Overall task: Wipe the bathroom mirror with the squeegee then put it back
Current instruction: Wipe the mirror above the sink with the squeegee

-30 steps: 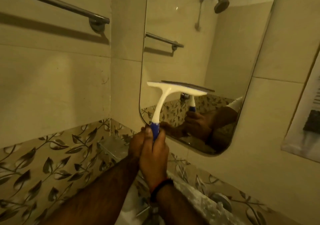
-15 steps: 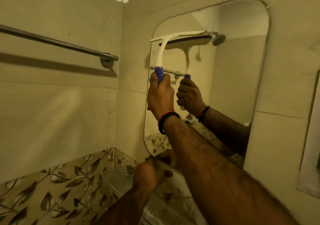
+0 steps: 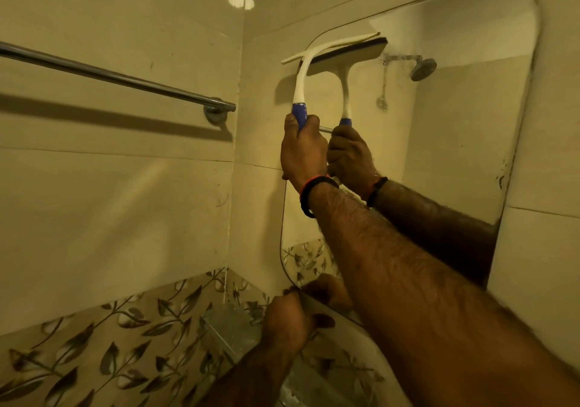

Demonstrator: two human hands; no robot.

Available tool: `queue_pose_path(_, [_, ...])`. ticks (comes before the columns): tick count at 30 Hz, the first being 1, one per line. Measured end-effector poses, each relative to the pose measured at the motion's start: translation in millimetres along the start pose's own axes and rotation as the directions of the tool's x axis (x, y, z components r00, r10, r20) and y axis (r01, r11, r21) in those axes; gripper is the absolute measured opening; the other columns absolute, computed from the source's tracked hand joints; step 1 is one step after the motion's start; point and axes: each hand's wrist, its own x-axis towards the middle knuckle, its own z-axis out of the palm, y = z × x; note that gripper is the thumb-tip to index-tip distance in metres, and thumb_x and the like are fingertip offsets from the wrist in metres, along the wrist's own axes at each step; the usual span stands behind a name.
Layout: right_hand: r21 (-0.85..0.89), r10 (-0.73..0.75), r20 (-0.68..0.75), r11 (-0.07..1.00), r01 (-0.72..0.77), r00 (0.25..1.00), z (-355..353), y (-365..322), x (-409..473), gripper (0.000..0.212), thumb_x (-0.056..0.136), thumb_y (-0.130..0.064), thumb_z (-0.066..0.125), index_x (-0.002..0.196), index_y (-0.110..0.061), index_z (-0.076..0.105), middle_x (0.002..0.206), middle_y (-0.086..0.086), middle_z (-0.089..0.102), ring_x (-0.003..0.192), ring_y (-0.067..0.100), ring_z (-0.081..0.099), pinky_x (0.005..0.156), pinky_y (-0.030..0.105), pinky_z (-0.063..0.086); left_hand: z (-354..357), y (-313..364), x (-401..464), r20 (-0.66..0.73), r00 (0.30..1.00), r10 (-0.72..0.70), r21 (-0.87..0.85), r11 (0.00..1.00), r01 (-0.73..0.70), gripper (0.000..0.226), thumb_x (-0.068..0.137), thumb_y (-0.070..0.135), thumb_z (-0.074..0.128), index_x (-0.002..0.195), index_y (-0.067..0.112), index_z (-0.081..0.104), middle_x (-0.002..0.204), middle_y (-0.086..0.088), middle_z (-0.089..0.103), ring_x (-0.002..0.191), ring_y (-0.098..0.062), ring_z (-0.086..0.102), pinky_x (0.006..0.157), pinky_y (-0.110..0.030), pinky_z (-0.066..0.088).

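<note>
A white squeegee (image 3: 306, 72) with a blue grip is raised against the upper left part of the rounded wall mirror (image 3: 455, 130). Its blade lies along the glass near the mirror's top edge, and the reflection shows beside it. My right hand (image 3: 301, 152), with a dark band at the wrist, is shut around the blue handle. My left hand (image 3: 288, 322) is low, its fingers curled on the mirror's bottom left corner.
A chrome towel bar (image 3: 119, 77) runs along the left wall and ends close to the corner. A band of leaf-patterned tiles (image 3: 110, 353) lines the wall below. A small glass corner shelf (image 3: 235, 325) sits under the mirror. The mirror reflects a shower head.
My right hand carried the squeegee from the mirror's lower part up to near its top edge. My left hand left the handle and went down to the mirror's bottom corner.
</note>
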Motion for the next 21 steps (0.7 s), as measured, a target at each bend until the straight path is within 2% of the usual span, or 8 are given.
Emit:
queue_pose_path(5, [-0.019, 0.002, 0.002, 1.000, -0.002, 1.000, -0.4, 4.5, 4.3, 0.035, 0.100, -0.041, 0.038, 0.118, -0.011, 0.041, 0.074, -0.002, 0.052, 0.058, 0.013, 0.053, 0.055, 0.033, 0.054, -1.9, 0.8, -4.5, -0.016, 0.999, 0.050, -0.038, 0.998, -0.050, 0.041, 0.060, 0.056, 0.080, 0.076, 0.036, 0.049, 0.063, 0.022, 0.045, 0.055, 0.007, 0.042, 0.047, -0.010, 0.032])
queue_pose_path(8, [-0.032, -0.005, -0.004, 0.999, 0.005, 1.000, -1.0, 7.7, 6.0, 0.035, 0.100, -0.040, 0.038, 0.119, -0.010, 0.042, 0.073, -0.004, 0.050, 0.058, 0.012, 0.052, 0.050, 0.027, 0.046, -1.7, 0.7, -4.9, -0.016, 0.999, 0.052, -0.061, 0.997, -0.053, 0.044, 0.062, 0.054, 0.081, 0.091, 0.029, 0.060, 0.069, 0.019, 0.049, 0.061, 0.001, 0.047, 0.053, -0.012, 0.036])
queue_pose_path(13, [-0.025, -0.016, -0.016, 1.000, 0.016, 1.000, -3.9, 5.4, 10.4, 0.034, 0.101, -0.039, 0.039, 0.118, -0.010, 0.042, 0.071, -0.005, 0.048, 0.056, 0.009, 0.049, 0.046, 0.023, 0.035, 0.6, 3.1, -2.7, 0.039, 0.999, -0.016, -0.118, 0.993, 0.020, 0.050, 0.067, 0.042, 0.085, 0.107, 0.019, 0.065, 0.077, 0.019, 0.056, 0.068, 0.002, 0.053, 0.054, -0.011, 0.044])
queue_pose_path(15, [-0.024, -0.022, -0.022, 0.999, 0.021, 1.000, -6.0, 2.4, 13.1, 0.034, 0.101, -0.039, 0.039, 0.117, -0.010, 0.043, 0.072, -0.004, 0.049, 0.056, 0.009, 0.049, 0.046, 0.023, 0.034, 2.4, 5.5, -0.6, 0.110, 0.992, -0.064, -0.108, 0.991, 0.076, 0.055, 0.069, 0.036, 0.085, 0.117, 0.020, 0.063, 0.096, 0.014, 0.066, 0.088, -0.004, 0.063, 0.070, -0.011, 0.049])
queue_pose_path(17, [-0.024, -0.019, -0.015, 1.000, 0.019, 1.000, -7.2, 0.3, 15.0, 0.034, 0.101, -0.040, 0.038, 0.117, -0.010, 0.042, 0.075, -0.001, 0.052, 0.057, 0.010, 0.049, 0.046, 0.024, 0.035, 2.8, 7.3, 0.3, 0.142, 0.987, -0.078, -0.072, 0.993, 0.089, 0.058, 0.068, 0.038, 0.085, 0.119, 0.024, 0.063, 0.109, 0.010, 0.068, 0.103, -0.011, 0.064, 0.087, -0.023, 0.053])
queue_pose_path(21, [-0.022, -0.008, -0.012, 1.000, 0.008, 1.000, -8.7, 1.7, 12.1, 0.035, 0.101, -0.039, 0.038, 0.119, -0.009, 0.042, 0.077, -0.001, 0.051, 0.058, 0.010, 0.049, 0.048, 0.024, 0.038, 1.5, 9.7, 1.6, 0.151, 0.984, -0.099, 0.016, 0.995, 0.098, 0.066, 0.064, 0.049, 0.082, 0.122, 0.026, 0.061, 0.113, 0.006, 0.068, 0.103, -0.014, 0.064, 0.091, -0.033, 0.055])
